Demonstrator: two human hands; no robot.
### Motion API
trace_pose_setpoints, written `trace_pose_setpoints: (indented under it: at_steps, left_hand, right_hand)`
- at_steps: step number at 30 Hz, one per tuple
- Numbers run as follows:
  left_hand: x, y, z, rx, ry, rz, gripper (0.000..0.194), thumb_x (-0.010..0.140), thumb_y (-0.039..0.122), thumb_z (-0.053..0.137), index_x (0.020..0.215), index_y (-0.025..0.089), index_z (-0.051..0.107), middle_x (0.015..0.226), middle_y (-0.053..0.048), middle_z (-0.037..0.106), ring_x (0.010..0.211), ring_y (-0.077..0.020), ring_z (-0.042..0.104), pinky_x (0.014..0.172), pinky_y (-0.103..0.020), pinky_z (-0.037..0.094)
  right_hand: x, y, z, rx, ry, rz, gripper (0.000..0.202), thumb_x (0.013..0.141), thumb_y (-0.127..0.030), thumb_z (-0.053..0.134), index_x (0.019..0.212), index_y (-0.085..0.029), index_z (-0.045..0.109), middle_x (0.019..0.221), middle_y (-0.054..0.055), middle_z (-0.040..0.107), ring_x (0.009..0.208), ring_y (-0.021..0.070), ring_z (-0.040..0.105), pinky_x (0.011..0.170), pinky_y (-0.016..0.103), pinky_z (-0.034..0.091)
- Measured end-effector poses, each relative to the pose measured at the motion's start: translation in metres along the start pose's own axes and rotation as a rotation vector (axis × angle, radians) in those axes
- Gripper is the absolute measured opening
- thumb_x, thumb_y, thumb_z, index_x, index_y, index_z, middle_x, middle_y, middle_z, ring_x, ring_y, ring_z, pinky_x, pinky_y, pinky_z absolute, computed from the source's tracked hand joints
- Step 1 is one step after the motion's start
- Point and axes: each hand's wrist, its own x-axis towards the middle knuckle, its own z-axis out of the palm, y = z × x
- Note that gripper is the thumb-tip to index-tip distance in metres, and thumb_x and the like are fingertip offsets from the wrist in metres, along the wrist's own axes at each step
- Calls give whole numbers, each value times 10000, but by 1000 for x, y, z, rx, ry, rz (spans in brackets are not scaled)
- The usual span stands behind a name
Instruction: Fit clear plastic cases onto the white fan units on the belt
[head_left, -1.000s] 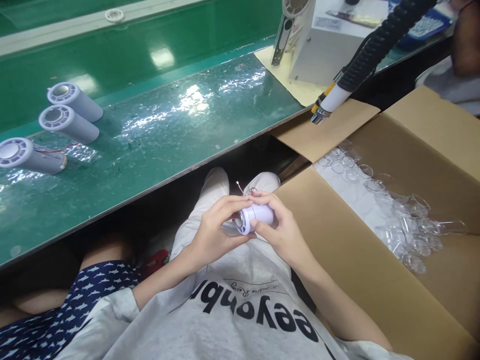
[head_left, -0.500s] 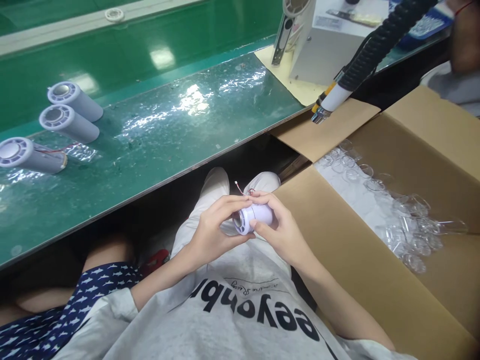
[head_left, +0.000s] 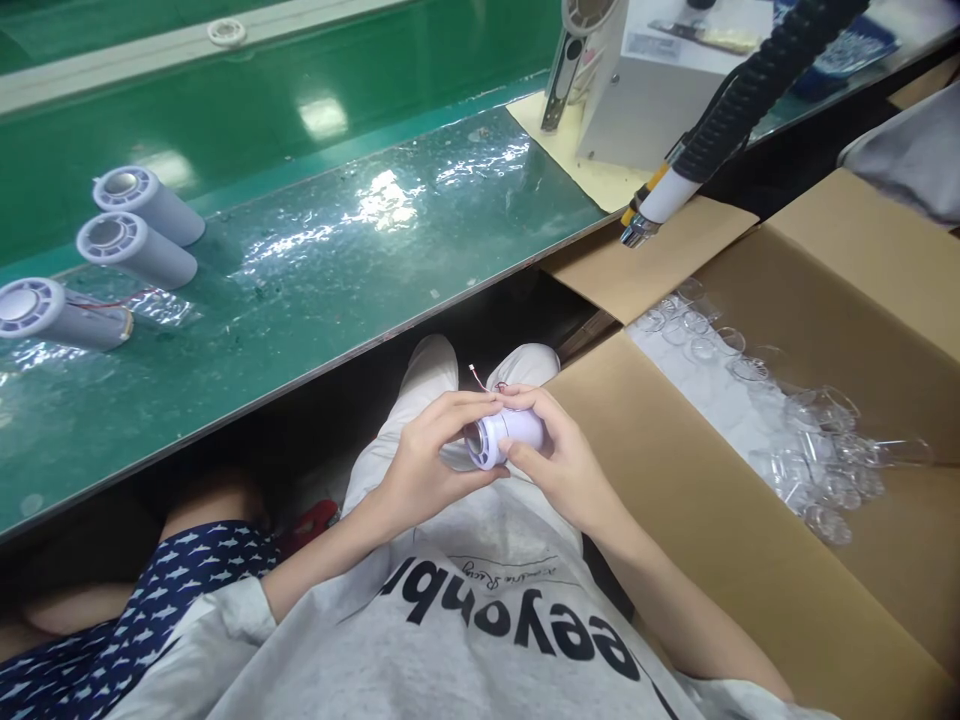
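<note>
Above my lap I hold a pale lilac plastic cylinder [head_left: 517,432] in both hands, tilted on its side. Its slotted ring end with a round metallic centre faces left. My left hand [head_left: 431,455] is closed around that ring end, thumb and fingers on opposite sides. At the plain end, my right hand [head_left: 566,450] wraps the body, with its thumb across the near side. Thin red and dark wires with a small white connector [head_left: 472,369] stick out above the fingertips. The far side of the cylinder is hidden by my fingers.
Three similar cylinders [head_left: 142,250] stand on the green bench [head_left: 337,260] at left. On my right is an open cardboard box [head_left: 675,500] with clear plastic pieces [head_left: 825,450]. A black hose with a metal nozzle [head_left: 641,230] hangs above it. Someone's patterned shorts [head_left: 195,570] show at lower left.
My hands and the cylinder stay almost still. At the upper right, another person's arm has moved out of view.
</note>
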Motion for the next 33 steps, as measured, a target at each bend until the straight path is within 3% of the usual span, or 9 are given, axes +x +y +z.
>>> trace_pose_setpoints:
  at_steps: [9, 16, 22, 27, 30, 33]
  left_hand:
    - [-1, -1, 2, 22, 17, 9, 530, 707, 192, 813, 1200, 229, 621, 1183, -91, 660, 1085, -217, 655, 787, -319, 636]
    - [-1, -1, 0, 2, -14, -10, 579, 689, 176, 826, 1222, 242, 608, 1196, -74, 658, 1088, -207, 646, 795, -315, 637]
    - [-3, 0, 3, 67, 7, 3, 537, 697, 186, 822, 1194, 233, 623, 1172, -85, 661, 1078, -218, 653, 803, -341, 635]
    - [-1, -2, 1, -60, 3, -42, 603, 662, 195, 847, 1220, 259, 627, 1191, -80, 646, 1097, -220, 639, 799, -335, 641]
    - [2, 0, -3, -192, -24, -121, 656, 626, 198, 869, 1229, 296, 632, 1205, -67, 629, 1124, -226, 621, 819, -344, 641]
    - [4, 4, -9, -347, -52, -213, 694, 603, 167, 879, 1233, 329, 634, 1233, -59, 597, 1145, -231, 610, 849, -345, 633]
  right_hand:
    - [0, 0, 4, -45, 48, 14, 257, 736, -222, 612, 992, -240, 620, 1188, 70, 546, 1213, 265, 500, 1064, 451, 353]
    - [0, 3, 0, 11, -20, 11, 240, 779, -265, 616, 1016, -231, 614, 1196, 70, 565, 1222, 265, 494, 1053, 444, 358]
    - [0, 2, 5, -19, 50, 23, 235, 736, -249, 614, 970, -230, 631, 1164, 72, 568, 1194, 282, 517, 1050, 472, 366]
    - [1, 4, -3, -37, -11, -39, 216, 821, -309, 614, 1024, -236, 618, 1201, 70, 590, 1226, 281, 508, 1057, 463, 381]
    - [-1, -3, -13, -31, -115, -79, 277, 928, -404, 546, 1159, -260, 594, 1265, 67, 581, 1253, 274, 492, 1068, 460, 384]
    - [-8, -12, -18, -71, -156, -112, 366, 927, -378, 598, 1278, -294, 536, 1332, 52, 541, 1260, 258, 487, 1058, 422, 409]
